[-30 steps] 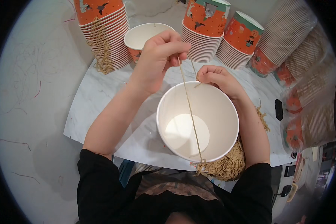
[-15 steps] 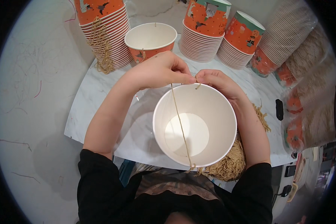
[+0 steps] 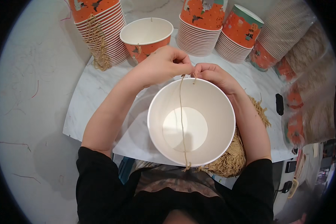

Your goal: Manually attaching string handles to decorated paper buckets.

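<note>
A white-lined paper bucket [image 3: 216, 112] stands mouth up before me. Its twine [image 3: 181, 112] is tied at the near rim and stretches across the opening to the far rim. There, my left hand [image 3: 171, 61] pinches the twine between thumb and forefinger. Close beside it, my right hand [image 3: 214, 76] is closed on the twine end, which passes through a hole under the far rim. The fingertips of both hands nearly touch, and they partly hide the twine between them.
A bundle of cut twine [image 3: 229, 160] lies right of the bucket, beneath my right forearm. Behind stand an orange bucket with twine [image 3: 147, 33], a left bucket stack [image 3: 115, 35] draped with twine, and more stacks [image 3: 199, 37]. Bagged stacks [image 3: 283, 33] line the right side.
Both hands have drawn slightly closer together at the far rim. The twine's far end has shifted right, and the view has moved a little.
</note>
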### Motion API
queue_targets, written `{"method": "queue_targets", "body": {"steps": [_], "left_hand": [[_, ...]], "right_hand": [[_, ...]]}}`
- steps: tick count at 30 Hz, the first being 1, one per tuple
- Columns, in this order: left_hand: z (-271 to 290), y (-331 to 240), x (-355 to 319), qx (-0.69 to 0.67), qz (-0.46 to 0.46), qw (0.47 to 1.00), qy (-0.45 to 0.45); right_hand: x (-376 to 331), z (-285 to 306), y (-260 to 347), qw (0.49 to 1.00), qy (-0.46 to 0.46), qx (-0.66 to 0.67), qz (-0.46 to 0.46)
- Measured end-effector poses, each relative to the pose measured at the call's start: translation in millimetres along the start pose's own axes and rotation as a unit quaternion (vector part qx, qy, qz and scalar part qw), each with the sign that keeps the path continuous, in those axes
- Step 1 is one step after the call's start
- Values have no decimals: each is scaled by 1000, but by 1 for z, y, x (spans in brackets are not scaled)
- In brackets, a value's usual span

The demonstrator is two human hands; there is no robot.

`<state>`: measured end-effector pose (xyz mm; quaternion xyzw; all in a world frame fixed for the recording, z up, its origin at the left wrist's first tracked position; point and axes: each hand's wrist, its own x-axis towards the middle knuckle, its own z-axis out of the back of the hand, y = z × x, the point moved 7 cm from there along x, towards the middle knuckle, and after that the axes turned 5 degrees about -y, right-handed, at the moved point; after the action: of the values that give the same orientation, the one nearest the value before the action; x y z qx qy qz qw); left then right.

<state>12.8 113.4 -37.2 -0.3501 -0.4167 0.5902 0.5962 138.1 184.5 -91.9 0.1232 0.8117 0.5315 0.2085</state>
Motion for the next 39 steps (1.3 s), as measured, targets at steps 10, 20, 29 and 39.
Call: {"method": "queue_targets", "body": {"steps": [10, 20, 29, 39], "left_hand": [[-4, -1, 1, -19, 1, 1000, -14], [-1, -2, 0, -24, -1, 999, -36], [-1, 0, 1, -45, -4, 998, -38], [-2, -1, 1, -37, -2, 998, -46]], "right_hand": [[1, -1, 3, 1000, -2, 22, 18], [-1, -6, 2, 1000, -1, -9, 15], [-2, -8, 4, 999, -36, 21, 16], [0, -6, 3, 999, -18, 18, 32]]}}
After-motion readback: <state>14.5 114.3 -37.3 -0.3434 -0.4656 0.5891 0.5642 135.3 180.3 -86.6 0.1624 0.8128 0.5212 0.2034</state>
